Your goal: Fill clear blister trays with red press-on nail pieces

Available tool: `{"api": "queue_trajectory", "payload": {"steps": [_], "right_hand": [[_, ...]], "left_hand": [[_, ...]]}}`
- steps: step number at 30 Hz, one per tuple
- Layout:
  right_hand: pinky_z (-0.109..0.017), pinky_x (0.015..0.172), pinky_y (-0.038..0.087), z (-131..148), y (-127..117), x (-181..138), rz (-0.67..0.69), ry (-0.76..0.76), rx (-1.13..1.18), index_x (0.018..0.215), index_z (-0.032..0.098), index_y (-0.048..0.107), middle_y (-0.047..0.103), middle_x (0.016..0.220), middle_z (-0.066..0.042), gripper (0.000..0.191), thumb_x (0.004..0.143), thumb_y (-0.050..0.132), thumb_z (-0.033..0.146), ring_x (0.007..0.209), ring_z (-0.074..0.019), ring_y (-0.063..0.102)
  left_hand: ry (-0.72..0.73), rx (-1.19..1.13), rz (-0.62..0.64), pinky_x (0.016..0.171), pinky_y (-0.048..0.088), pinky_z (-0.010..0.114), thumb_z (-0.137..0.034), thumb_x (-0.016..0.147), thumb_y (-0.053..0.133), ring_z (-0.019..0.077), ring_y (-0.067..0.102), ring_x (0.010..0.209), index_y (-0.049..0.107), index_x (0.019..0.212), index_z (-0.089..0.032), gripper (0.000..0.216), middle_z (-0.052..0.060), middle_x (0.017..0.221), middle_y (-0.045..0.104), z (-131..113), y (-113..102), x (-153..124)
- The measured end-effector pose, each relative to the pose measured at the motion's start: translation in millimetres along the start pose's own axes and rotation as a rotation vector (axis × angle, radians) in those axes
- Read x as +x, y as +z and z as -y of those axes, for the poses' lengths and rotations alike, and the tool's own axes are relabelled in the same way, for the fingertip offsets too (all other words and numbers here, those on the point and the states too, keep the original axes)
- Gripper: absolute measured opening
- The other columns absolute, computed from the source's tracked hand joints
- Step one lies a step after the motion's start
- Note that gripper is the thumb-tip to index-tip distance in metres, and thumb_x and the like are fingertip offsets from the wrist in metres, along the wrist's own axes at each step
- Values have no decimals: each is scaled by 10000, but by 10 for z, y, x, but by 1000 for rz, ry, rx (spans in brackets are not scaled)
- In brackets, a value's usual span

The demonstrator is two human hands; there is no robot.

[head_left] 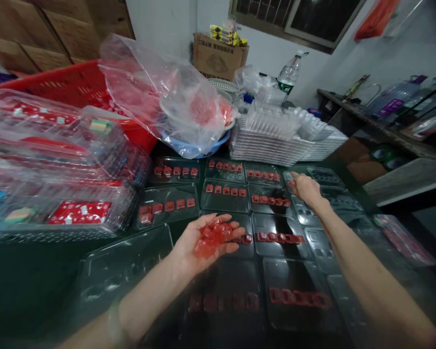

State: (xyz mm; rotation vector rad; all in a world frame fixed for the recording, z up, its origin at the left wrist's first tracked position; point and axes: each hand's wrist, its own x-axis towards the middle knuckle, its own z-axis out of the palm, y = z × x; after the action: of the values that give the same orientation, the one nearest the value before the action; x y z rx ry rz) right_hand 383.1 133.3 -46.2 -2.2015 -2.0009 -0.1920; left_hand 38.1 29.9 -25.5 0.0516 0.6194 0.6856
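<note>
Left hand spread under red pieces; right hand at far tray, pinch unclear. Filling, I judge; next calls for careful spacing.

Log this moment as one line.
left hand: palm up, holding small translucent red pieces | right hand: at clear rectangular plastic tray, contact unclear | nearby: clear trays bearing rows of similar red pieces

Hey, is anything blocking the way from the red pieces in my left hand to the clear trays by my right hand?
Nothing visible stands in the way: only low trays with rows of red pieces lie between your left hand and those clear trays.
</note>
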Motion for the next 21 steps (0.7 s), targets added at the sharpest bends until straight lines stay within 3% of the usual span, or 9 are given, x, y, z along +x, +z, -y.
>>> {"api": "queue_trajectory", "payload": {"steps": [3,5,7,9,13,18,21], "right_hand": [[-281,667,407,544,-258,-360,-45,-104,133,1011,206,573,609,890,-79,278,769,491,315,765,-190,561],[-268,637,403,991,-455,-692,8,-280,488,925,228,600,605,810,-43,232,758,513,363,699,-163,546],[-277,631,387,1384,-617,-1013,80,-428,673,855,260,615,588,755,-21,191,717,564,382,686,-162,525],[-281,623,358,1635,-701,-1246,131,-485,655,810,264,622,575,721,-18,150,705,581,363,695,-164,504],[-260,587,327,1704,-626,-1392,227,-440,584,756,233,612,564,678,-7,100,681,602,297,656,-141,480],[-195,464,302,1574,-459,-1394,487,-327,792,750,201,595,545,607,31,116,655,605,266,522,-85,452],[-180,467,332,1559,-451,-1403,572,-273,920,762,180,605,565,617,27,115,661,582,231,534,-80,472]], "left_hand": [[-2,12,22,612,497,385,-234,768,451,336,506,1007,523,982,-58,286,183,1008,567,34,-7,7],[0,29,43,614,494,387,-236,772,441,323,528,975,520,991,-50,297,190,1000,568,64,-5,14],[17,58,62,590,492,392,-237,777,430,291,580,853,531,966,-48,285,177,946,588,98,1,17],[44,92,79,553,490,400,-229,778,426,247,599,704,550,912,-56,251,143,862,609,134,5,14],[76,158,80,487,492,387,-202,767,434,224,585,640,568,839,-68,202,114,817,615,206,-6,-8],[42,235,13,430,484,331,-164,744,464,207,583,607,576,780,-58,158,116,762,616,278,-29,-39],[9,252,-15,397,469,292,-141,725,490,205,592,601,576,766,-57,127,105,719,612,295,-21,-49]]}}
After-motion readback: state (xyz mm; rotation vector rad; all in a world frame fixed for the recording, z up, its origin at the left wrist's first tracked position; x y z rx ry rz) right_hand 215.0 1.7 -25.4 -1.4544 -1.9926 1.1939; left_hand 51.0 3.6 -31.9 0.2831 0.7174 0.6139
